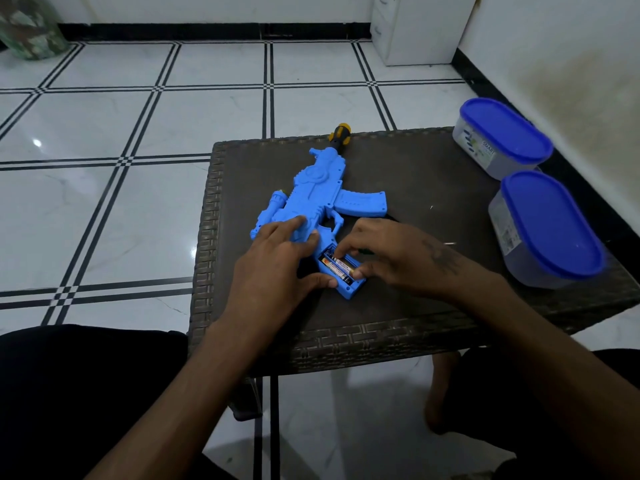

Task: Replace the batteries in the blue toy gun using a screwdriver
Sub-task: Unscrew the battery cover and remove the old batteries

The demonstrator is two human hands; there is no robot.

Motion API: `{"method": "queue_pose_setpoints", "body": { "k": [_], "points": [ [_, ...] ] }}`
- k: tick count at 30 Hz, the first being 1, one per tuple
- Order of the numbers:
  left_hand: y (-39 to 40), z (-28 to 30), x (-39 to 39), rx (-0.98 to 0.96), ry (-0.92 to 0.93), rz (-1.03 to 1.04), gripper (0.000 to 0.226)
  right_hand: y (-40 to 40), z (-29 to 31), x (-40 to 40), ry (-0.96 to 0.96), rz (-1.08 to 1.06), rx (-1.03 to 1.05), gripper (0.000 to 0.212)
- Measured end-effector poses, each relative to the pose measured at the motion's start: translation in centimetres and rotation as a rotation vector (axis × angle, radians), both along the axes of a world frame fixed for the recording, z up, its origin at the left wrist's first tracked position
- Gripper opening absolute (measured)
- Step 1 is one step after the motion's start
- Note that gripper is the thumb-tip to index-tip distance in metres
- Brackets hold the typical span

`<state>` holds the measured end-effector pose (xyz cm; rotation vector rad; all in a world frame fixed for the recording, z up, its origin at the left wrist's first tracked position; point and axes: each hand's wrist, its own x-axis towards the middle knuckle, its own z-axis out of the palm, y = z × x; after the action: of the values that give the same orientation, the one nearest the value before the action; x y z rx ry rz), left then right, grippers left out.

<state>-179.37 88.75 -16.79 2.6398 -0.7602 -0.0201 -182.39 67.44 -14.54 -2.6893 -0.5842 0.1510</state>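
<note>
White marble-look floor tiles (104, 209) with black inlaid lines run back to a white wall, and on them stands a low dark woven-pattern table (433, 237) seen from the head camera. On the table lies the blue toy gun (322, 199), flat on its side, barrel end pointing away and its stock end nearest the person. The battery compartment (341, 271) in the stock is uncovered, and batteries (335, 266) lie inside it side by side. The left hand (277, 268) rests flat on the rear body of the gun, fingers straight and spread, its thumb against the near edge of the stock. The right hand (391, 258) reaches in from the right with its fingertips curled, pinching the batteries in the compartment. A screwdriver (338, 135) with a yellow and black handle lies at the table's far edge, touching the gun's muzzle end. Two clear containers with blue lids (502, 133) (550, 223) sit one behind the other at the table's right side, well apart from the gun. Dark-clothed knees show at both lower corners.
</note>
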Motion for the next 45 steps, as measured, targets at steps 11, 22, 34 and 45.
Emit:
{"method": "queue_pose_setpoints", "body": {
  "k": [11, 22, 34, 45],
  "points": [
    [-0.3, 0.2, -0.4, 0.053, 0.009, 0.004, 0.074, 0.4, -2.8, -2.3, -0.257, -0.080, -0.059, 0.035],
    [-0.2, -0.1, -0.5, 0.019, 0.009, 0.006, 0.074, 1.9, -1.8, -2.2, -0.312, -0.219, 0.108, 0.030],
    [-0.1, 0.0, -0.5, -0.002, 0.029, 0.013, 0.074, 0.5, 0.4, -3.7, -0.390, -0.399, 0.235, 0.009],
    [-0.3, 1.3, -0.8, 0.098, 0.051, -0.011, 0.069, -3.6, -0.2, -1.0, -0.157, -0.915, -0.007, 0.013]
  ]
}}
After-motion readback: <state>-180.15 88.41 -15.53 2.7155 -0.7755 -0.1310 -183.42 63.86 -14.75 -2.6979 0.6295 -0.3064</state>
